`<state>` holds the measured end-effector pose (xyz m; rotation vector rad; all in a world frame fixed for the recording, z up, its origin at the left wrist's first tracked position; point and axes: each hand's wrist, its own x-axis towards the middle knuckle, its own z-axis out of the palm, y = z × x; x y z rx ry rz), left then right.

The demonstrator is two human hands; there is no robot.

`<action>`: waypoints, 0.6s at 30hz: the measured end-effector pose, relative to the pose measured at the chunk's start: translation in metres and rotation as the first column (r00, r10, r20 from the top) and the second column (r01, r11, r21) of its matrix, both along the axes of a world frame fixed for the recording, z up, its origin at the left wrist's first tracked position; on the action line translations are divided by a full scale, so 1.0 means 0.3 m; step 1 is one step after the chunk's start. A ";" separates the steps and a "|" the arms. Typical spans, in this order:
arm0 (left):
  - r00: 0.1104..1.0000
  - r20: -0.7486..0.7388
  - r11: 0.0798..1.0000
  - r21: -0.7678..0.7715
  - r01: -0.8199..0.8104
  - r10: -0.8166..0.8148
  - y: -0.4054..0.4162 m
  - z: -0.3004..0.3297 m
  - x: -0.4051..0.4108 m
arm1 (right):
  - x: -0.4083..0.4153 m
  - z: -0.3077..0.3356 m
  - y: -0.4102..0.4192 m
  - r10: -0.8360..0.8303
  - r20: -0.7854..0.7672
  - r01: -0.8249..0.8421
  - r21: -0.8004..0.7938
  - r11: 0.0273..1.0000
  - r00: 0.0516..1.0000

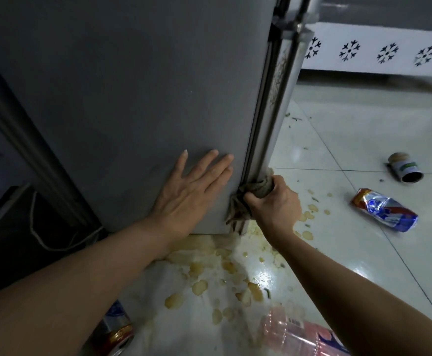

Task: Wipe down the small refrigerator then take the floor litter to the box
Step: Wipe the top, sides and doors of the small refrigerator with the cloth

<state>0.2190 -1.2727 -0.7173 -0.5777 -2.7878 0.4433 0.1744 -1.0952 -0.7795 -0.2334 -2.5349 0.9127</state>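
The small grey refrigerator [132, 98] fills the upper left of the head view, its side panel facing me. My left hand [191, 191] lies flat and open against that panel, low down near the front corner. My right hand [271, 199] is closed around a bunched brown cloth [245, 199] and presses it onto the lower front corner, by the door seal. Litter lies on the white tiled floor: a crushed red-and-blue can [384, 210], a small open tin [405, 167], another can [117, 330] under my left forearm, and a pink-labelled plastic bottle [302, 332].
Yellowish spilled liquid [222, 273] spreads in blotches over the tiles below the refrigerator. A dark bag with a white cord [19, 227] stands at the left. A white patterned panel [377, 50] runs along the back right. No box is in view.
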 end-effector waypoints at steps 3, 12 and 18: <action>0.999 -0.015 0.997 0.060 -0.046 0.047 0.008 0.063 0.002 | 0.000 0.118 -0.001 -0.003 -0.067 0.002 -0.021 1.000 0.998; 0.996 -0.034 0.995 0.044 -0.086 0.088 0.035 0.288 0.001 | -0.010 0.428 -0.008 -0.003 -0.222 -0.015 -0.082 0.997 0.975; 0.996 -0.016 0.995 0.032 -0.090 0.091 0.046 0.394 0.017 | -0.012 0.581 -0.010 0.010 -0.276 -0.039 -0.097 0.994 0.961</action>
